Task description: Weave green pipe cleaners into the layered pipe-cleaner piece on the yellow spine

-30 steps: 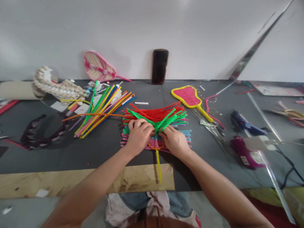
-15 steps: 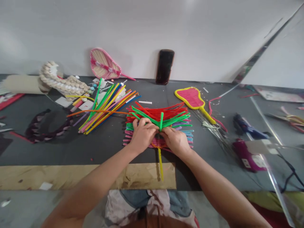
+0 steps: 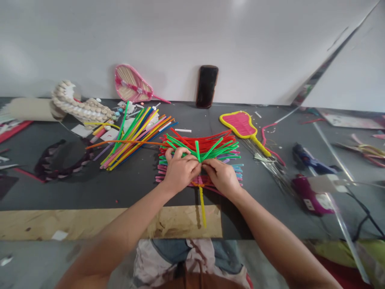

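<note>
Multicolor pipe-cleaner piece [image 3: 210,151], ribs spread left and right, lies mid-table [image 3: 99,194], its ctr. partly hidden. Red stems [image 3: 207,143] fill the far end, approx. parallel, w/ a few tips askew at far left; green stems [image 3: 219,150] come next, fanned in a shallow V. A single green stem [image 3: 197,150] points far from the ctr. line. Purple, then blue tips [image 3: 239,166] show along the right side; pink tips [image 3: 162,173] at near left. Orange wrap [image 3: 197,184] marks the near ctr., w/ a yellow stem [image 3: 202,206] extending nearward over a brown strip [image 3: 60,222].
</note>
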A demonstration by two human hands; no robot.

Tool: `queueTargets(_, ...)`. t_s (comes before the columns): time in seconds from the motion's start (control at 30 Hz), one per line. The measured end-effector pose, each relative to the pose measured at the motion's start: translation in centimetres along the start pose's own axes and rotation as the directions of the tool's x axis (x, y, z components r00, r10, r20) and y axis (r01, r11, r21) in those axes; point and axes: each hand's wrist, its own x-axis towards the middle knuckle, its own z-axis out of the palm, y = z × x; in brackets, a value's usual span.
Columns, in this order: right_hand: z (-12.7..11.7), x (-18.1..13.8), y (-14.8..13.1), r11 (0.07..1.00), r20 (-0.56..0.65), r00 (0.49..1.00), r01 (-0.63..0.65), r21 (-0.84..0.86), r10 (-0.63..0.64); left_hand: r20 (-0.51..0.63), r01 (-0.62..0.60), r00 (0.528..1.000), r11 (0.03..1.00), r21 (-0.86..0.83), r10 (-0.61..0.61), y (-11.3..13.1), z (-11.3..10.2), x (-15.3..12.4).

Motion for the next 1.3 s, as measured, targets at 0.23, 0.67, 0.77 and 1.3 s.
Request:
queueTargets(0.23, -0.3, 0.9, -0.7, 0.826, 0.059, 0.978, -0.203, 0.525, 0.203, -0.004, 0.007, 1.0, 1.0, -0.016, -0.007, -0.2, 0.0, 0.0)
queueTargets(0.67, -0.8, 0.7, 0.1, 0.695, 0.167, 0.962, -0.272, 0.666, 0.217, -0.033, 0.342, 0.939, 0.94, -0.008, -0.342, -0.4, 0.4, 0.0)
queueTargets(0.77, -0.9, 0.6, 0.3, 0.71, 0.189, 0.959, -0.282, 0.645, 0.21, -0.021, 0.359, 0.933, 0.933, 0.011, -0.358, -0.4, 0.2, 0.0)
queueTargets(1.3, -0.8, 0.7, 0.4, 0.741, 0.203, 0.958, -0.285, 0.608, 0.202, -0.429, 0.237, 0.892, 0.955, 0.179, -0.141, -0.9, -4.7, -0.7)
